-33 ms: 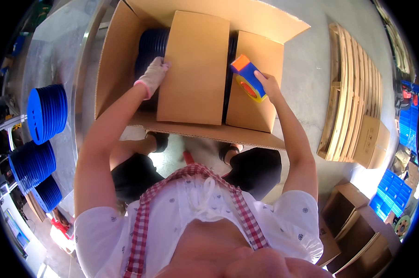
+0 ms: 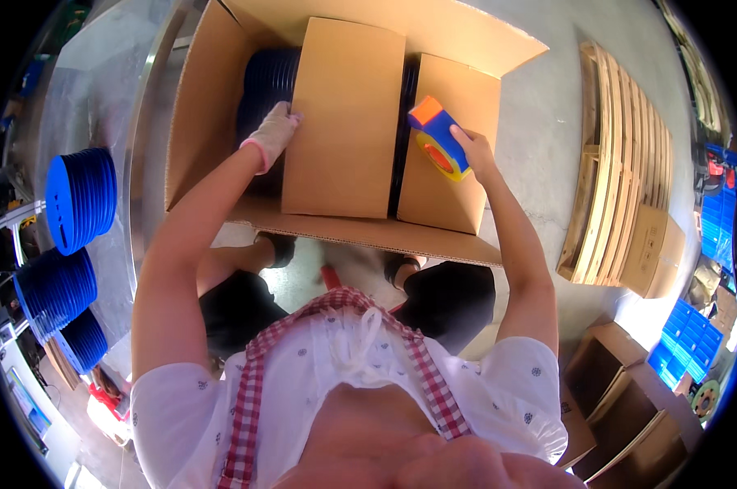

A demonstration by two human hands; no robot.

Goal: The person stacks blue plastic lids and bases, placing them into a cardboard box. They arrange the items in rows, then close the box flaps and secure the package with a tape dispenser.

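A large open cardboard box [image 2: 199,134] stands in front of me. Inside, a flat cardboard panel [image 2: 345,122] leans beside a blue ribbed spool [image 2: 262,94]. My left hand [image 2: 274,135], in a pale glove with a pink cuff, is closed on the panel's left edge; the fingertips are partly hidden. Over a second cardboard panel [image 2: 458,98] at the box's right side, my bare right hand [image 2: 476,153] grips a blue, orange and yellow tape dispenser [image 2: 438,134]. A dark gap with another ribbed spool edge shows between the two panels.
Several blue spools [image 2: 81,200] stand to the left, beyond a metal edge [image 2: 144,98]. At the right lie a wooden pallet [image 2: 621,171] and a small carton [image 2: 653,248]. Open cardboard boxes [image 2: 621,391] and blue bins [image 2: 684,342] are at the lower right.
The near end of the middle panel and my left hand have shifted slightly to the right. My right hand keeps its hold on the tape dispenser.
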